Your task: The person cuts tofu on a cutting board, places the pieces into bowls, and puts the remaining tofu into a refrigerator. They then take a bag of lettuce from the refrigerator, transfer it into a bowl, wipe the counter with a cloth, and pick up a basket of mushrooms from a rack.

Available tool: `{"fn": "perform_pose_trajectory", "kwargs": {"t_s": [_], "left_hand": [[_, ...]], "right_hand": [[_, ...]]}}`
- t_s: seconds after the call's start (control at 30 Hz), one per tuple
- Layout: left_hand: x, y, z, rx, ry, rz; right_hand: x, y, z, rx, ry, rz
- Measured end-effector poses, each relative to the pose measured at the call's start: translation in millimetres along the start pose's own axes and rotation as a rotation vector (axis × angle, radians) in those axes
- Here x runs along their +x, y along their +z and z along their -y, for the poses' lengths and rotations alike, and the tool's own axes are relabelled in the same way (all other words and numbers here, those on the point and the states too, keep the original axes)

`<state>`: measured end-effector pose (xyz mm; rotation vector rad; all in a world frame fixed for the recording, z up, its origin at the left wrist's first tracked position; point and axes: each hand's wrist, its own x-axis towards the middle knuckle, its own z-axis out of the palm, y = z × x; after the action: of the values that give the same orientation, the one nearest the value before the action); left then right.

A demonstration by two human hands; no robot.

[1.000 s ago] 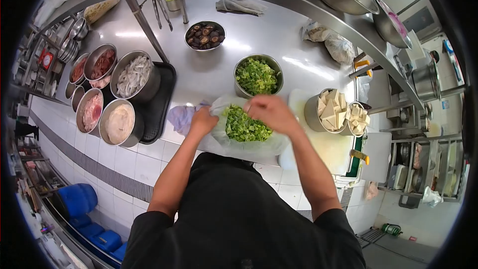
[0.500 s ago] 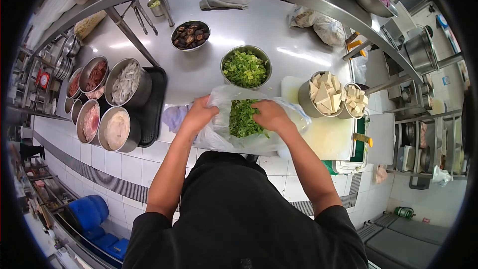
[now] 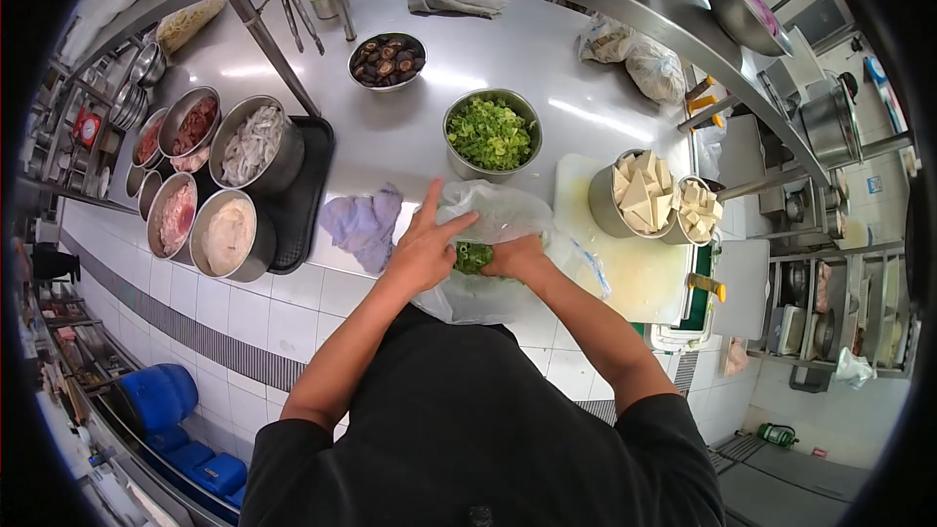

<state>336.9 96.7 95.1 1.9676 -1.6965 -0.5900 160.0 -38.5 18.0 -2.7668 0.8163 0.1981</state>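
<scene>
Against the earlier frames, we note that the bag (image 3: 488, 234) mouth, previously held wide open with the greens (image 3: 473, 256) exposed, is now gathered: only a small patch of greens shows between the two hands. The left hand (image 3: 425, 252) has shifted from the bag's left rim to its near top; two fingers (image 3: 429, 200) are now extended and point far, while the remaining fingers press on the plastic. We cannot tell whether that grip is clenched on the film. The right hand (image 3: 515, 256) has moved lower and nearer; its grip is clenched around the gathered plastic and greens at the bag's near edge.

The bag is thin, clear and crumpled, with bright reflections on its far side. It lies on the near edge of the tabletop (image 3: 410, 137), between a purple cloth (image 3: 363, 224) on the left and a white board (image 3: 634, 263) on the right. The greens inside are chopped, bright green and bunched into a compact mass.

Just beyond the bag stands a steel bowl (image 3: 491, 134) of chopped greens. A bowl of mushrooms (image 3: 387, 60) sits farther off. Two tubs of cut tofu (image 3: 644, 193) stand on the board. A black tray (image 3: 305, 197) at the left carries steel tubs.

No brand, label or writing is legible.
</scene>
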Motion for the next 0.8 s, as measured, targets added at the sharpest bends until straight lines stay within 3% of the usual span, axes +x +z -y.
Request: {"fn": "perform_pose_trajectory", "kwargs": {"t_s": [0.13, 0.3, 0.47, 0.63, 0.77, 0.8], "left_hand": [[14, 1, -4, -0.008, -0.08, -0.012], [33, -7, -15, 0.034, -0.204, 0.047], [51, -8, -11, 0.098, -0.17, 0.003], [63, 1, 4, 0.143, -0.123, -0.025], [65, 3, 10, 0.123, -0.061, -0.033], [64, 2, 9, 0.115, -0.062, -0.02]], "right_hand": [[18, 14, -22, 0.256, -0.057, 0.175], [36, 3, -29, 0.367, -0.026, 0.086], [21, -54, -19, 0.408, -0.035, -0.084], [6, -84, -7, 0.636, 0.061, 0.075], [-1, -102, -4, 0.79, 0.017, 0.103], [-6, -119, 1, 0.941, 0.049, 0.165]]}}
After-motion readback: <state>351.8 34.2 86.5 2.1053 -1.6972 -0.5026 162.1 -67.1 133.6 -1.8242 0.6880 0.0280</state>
